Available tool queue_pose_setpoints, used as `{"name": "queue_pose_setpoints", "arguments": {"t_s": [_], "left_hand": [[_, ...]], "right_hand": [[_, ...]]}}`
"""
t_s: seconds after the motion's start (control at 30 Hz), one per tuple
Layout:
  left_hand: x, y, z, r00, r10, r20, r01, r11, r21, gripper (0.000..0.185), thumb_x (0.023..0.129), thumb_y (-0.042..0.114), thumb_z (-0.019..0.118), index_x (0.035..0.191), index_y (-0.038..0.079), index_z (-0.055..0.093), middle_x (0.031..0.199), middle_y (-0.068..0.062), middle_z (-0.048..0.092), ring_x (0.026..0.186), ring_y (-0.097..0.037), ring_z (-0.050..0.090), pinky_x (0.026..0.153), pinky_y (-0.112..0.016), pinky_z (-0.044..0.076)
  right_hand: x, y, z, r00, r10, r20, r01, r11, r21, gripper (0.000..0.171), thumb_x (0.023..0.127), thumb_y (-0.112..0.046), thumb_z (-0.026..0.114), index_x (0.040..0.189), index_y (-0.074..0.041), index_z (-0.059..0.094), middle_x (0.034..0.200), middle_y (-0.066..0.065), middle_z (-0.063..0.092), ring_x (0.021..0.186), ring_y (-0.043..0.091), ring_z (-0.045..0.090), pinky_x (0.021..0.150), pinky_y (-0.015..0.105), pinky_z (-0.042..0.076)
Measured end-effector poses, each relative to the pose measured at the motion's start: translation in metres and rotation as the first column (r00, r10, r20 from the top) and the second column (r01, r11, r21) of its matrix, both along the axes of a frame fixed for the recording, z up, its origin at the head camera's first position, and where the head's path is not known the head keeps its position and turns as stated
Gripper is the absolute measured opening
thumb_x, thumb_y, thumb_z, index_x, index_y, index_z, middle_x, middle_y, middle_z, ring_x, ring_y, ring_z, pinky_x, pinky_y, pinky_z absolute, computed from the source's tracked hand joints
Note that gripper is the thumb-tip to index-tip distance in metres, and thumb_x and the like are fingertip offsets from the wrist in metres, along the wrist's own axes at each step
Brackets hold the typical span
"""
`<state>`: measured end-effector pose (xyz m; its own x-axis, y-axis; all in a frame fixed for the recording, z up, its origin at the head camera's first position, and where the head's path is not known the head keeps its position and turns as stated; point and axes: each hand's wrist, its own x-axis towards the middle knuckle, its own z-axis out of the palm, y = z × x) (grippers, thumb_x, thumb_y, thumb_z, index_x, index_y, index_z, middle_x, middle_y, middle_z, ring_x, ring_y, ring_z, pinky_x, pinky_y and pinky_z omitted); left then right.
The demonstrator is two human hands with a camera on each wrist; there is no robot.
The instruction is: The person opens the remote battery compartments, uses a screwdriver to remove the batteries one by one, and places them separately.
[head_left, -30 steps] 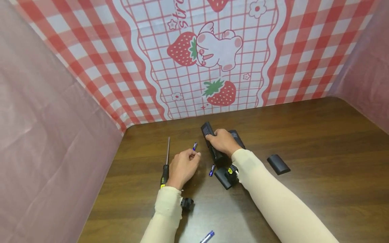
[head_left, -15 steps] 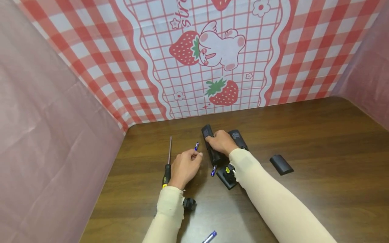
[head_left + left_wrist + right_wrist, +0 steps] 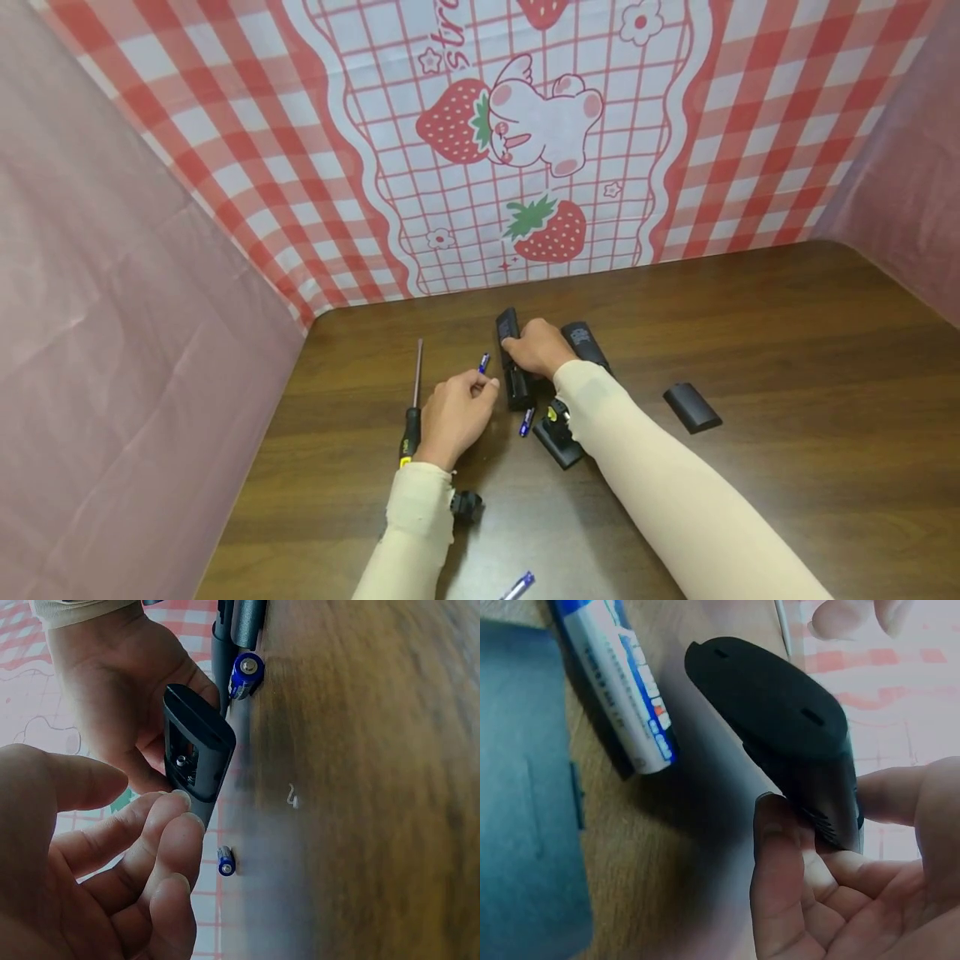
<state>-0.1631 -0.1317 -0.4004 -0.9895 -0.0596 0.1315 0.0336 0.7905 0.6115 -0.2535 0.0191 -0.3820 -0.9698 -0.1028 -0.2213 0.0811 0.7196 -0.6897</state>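
My right hand (image 3: 534, 346) grips a black remote (image 3: 512, 360) by its sides, with its near end tilted up off the dark wooden table (image 3: 787, 333). In the left wrist view the remote (image 3: 196, 754) shows an open battery compartment. The right wrist view has my right hand's fingers (image 3: 780, 870) curled round the remote (image 3: 780, 727). My left hand (image 3: 480, 387) rests on the table just left of it, fingers loosely curled and holding nothing. A small blue battery (image 3: 483, 362) lies just beyond the left fingertips. Another battery (image 3: 527, 421) lies beside the remote's near end.
A second black remote (image 3: 587, 343) lies right of my right hand. One black cover (image 3: 558, 443) sits under my right wrist, another (image 3: 692, 407) further right. A screwdriver (image 3: 411, 400) lies left of my left hand. A third battery (image 3: 517, 586) is near the front edge.
My right hand has swung the remote's near end leftward, so it now points more straight toward me. The left hand has stayed put.
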Motion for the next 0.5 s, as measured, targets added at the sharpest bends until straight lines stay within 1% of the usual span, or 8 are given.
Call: {"name": "queue_pose_setpoints", "arguments": {"t_s": [0.27,0.37,0.5], "left_hand": [[0.0007,-0.0003,0.0008,1.0,-0.01,0.012,0.01,1.0,0.019,0.019,0.097,0.04,0.061,0.09,0.028,0.074,0.077,0.016,0.065,0.072,-0.01,0.061,0.071,-0.041,0.045],[0.0006,-0.0008,0.0009,1.0,-0.012,0.01,0.011,1.0,0.015,0.018,0.096,0.04,0.061,0.09,0.028,0.074,0.077,0.017,0.065,0.073,-0.01,0.061,0.071,-0.041,0.045],[0.0003,-0.001,0.0015,1.0,-0.012,0.0,0.012,1.0,0.016,0.018,0.096,0.04,0.062,0.09,0.029,0.074,0.078,0.017,0.065,0.072,-0.01,0.061,0.068,-0.04,0.045]], "right_hand": [[-0.0002,-0.0017,-0.0003,1.0,0.022,0.001,-0.022,0.999,0.037,0.037,0.1,-0.035,0.059,0.097,0.001,0.068,0.084,0.012,0.066,0.069,0.021,0.063,0.057,0.03,0.049],[0.0006,-0.0023,-0.0003,0.999,0.028,0.017,-0.029,0.999,0.029,0.037,0.1,-0.036,0.06,0.098,0.001,0.068,0.085,0.012,0.066,0.069,0.021,0.064,0.057,0.03,0.049],[-0.0004,-0.0022,-0.0016,0.999,0.033,0.031,-0.033,0.999,0.008,0.035,0.099,-0.033,0.062,0.096,0.001,0.069,0.087,0.013,0.067,0.068,0.021,0.065,0.056,0.029,0.052]]}}
